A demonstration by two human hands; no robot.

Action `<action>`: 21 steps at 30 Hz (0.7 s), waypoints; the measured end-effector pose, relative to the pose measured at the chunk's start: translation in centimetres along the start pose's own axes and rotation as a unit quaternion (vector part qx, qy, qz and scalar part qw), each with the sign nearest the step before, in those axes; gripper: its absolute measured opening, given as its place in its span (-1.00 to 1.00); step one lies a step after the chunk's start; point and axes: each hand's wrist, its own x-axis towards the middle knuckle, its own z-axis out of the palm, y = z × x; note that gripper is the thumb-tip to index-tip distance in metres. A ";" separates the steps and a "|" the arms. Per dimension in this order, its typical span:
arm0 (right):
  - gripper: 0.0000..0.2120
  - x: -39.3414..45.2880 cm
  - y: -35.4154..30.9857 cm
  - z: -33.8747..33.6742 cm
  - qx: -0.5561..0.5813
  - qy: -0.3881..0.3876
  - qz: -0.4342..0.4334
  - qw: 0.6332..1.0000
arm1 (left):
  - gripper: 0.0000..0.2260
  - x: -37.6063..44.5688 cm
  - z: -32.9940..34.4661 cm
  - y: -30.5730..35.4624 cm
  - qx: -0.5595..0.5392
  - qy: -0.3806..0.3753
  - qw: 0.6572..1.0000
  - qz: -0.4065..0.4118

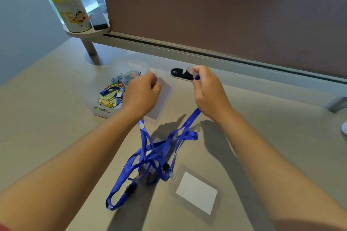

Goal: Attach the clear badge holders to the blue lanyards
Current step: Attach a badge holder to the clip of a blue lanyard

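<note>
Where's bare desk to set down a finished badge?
Bare desk lies right of the right hand, up to the partition. The near-left is bare too. It is crowded in the middle: tangled blue lanyards, card holder, clip tub.

A clear tub (97,88) of coloured binder clips (110,97); yellow-lidded canister (69,7) on a corner shelf (84,33).

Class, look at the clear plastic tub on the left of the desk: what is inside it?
The clear tub holds a heap of coloured binder clips and a blue lanyard piece. The left hand covers its right side, hiding anything there.
</note>
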 end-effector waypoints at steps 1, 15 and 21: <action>-0.73 -0.3 0.2 0.3 0.016 0.006 -0.002 1.000 | -0.79 -0.1 0.1 -0.6 -0.025 -0.015 0.999 -0.031; -0.65 -8.4 3.8 7.8 -0.174 -0.159 0.104 0.966 | -0.91 -5.8 2.0 -7.5 -0.285 -0.124 0.946 -0.089; -0.41 -9.2 2.8 9.1 -0.162 -0.082 0.155 0.971 | -0.91 -7.7 1.5 -9.2 -0.296 -0.109 0.948 -0.044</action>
